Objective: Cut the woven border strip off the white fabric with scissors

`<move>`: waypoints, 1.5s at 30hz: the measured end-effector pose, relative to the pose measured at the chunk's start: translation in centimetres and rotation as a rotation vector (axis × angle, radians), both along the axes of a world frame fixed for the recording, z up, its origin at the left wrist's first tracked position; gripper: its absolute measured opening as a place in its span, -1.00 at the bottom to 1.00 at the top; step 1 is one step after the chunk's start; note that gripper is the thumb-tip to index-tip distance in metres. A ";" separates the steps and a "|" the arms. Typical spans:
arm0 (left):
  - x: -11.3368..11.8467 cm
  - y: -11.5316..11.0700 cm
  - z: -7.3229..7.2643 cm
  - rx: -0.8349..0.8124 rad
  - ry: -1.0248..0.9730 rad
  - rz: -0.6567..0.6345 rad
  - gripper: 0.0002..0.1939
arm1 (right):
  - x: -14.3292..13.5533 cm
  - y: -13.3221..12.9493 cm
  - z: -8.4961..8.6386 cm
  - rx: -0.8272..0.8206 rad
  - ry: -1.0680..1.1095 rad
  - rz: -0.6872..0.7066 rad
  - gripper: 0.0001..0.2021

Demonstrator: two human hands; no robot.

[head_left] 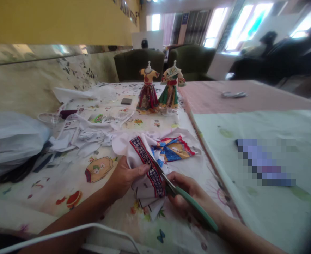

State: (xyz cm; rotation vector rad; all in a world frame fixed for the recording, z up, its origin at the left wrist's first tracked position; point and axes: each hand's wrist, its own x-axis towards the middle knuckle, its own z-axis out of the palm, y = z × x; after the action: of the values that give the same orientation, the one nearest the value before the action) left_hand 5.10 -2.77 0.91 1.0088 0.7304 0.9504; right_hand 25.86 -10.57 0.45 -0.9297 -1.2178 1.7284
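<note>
My left hand (127,174) pinches a piece of white fabric (134,157) that carries a dark patterned band with red edges (142,152). Green-handled scissors (194,206) are gripped in my right hand (184,190). Their blades lie along the right edge of the band, and I cannot tell whether the blades are closed. Just beyond, a blue, tan and red printed part of the cloth (174,150) spreads on the table. To the left of my left hand lies a tan cut-out piece with a dark red end (99,169).
Two small dress forms wear a maroon-skirted dress (148,93) and a green-skirted dress (170,93) at the back. White scraps (88,139), a clear cup (49,119) and a white plastic bag (12,141) are on the left. A white cable (92,225) crosses the front. A blurred-out bluish object (263,162) lies right.
</note>
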 end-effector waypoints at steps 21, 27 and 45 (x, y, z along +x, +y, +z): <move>0.1 -0.1 0.1 0.009 -0.006 0.005 -0.63 | 0.1 0.4 0.0 0.069 -0.032 -0.009 -0.36; 0.0 -0.2 0.0 0.024 -0.020 -0.032 -0.60 | 0.0 0.3 0.1 0.048 -0.007 0.000 -0.40; 0.1 -0.2 0.2 -0.003 -0.007 -0.004 -0.63 | -0.1 0.0 -0.1 0.012 -0.014 -0.022 -0.42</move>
State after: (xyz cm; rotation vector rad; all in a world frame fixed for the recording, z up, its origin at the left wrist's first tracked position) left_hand 5.19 -2.92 1.08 1.0035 0.7232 0.9493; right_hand 25.77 -10.54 0.33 -0.9470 -1.2213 1.6978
